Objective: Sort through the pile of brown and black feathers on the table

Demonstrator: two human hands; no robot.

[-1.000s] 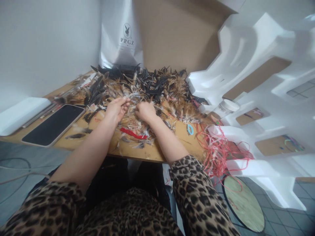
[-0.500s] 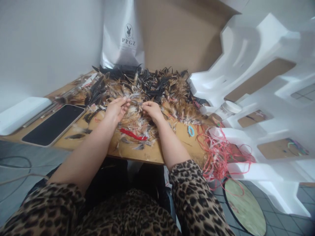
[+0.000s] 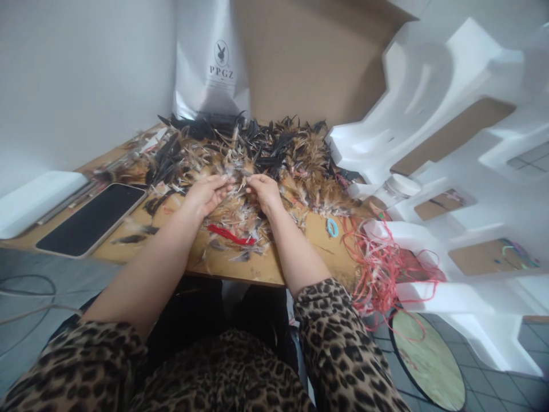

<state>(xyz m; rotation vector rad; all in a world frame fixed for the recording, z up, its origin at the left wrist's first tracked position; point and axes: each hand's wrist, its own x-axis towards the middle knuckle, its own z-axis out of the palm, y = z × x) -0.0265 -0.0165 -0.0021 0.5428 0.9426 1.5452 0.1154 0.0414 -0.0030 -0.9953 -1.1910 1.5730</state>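
My left hand (image 3: 209, 194) is closed in a pinch at the near edge of a heap of brown and black feathers (image 3: 300, 146). A few finger widths to its right, my right hand (image 3: 265, 191) also pinches, thumb against fingers. A small, pale greyish feather seems to be held at the fingertips; it blends into the heap behind. Just below the hands, a bundle of red strings (image 3: 231, 234) lies among loose feather bits on the wooden table (image 3: 266, 273).
At left lie a black-screened phone (image 3: 92, 219) and a white box (image 3: 40, 201). A silvery bag (image 3: 210, 63) stands behind the feathers. To the right are a blue ring (image 3: 331, 228), tangled pink strips (image 3: 381, 269), white foam pieces (image 3: 433, 297), a lidded jar (image 3: 402, 186) and a round stool (image 3: 429, 360).
My right hand has shifted slightly left and my left hand slightly right, so the fingertips are closer together. The grey feather stretched between them before is now harder to see.
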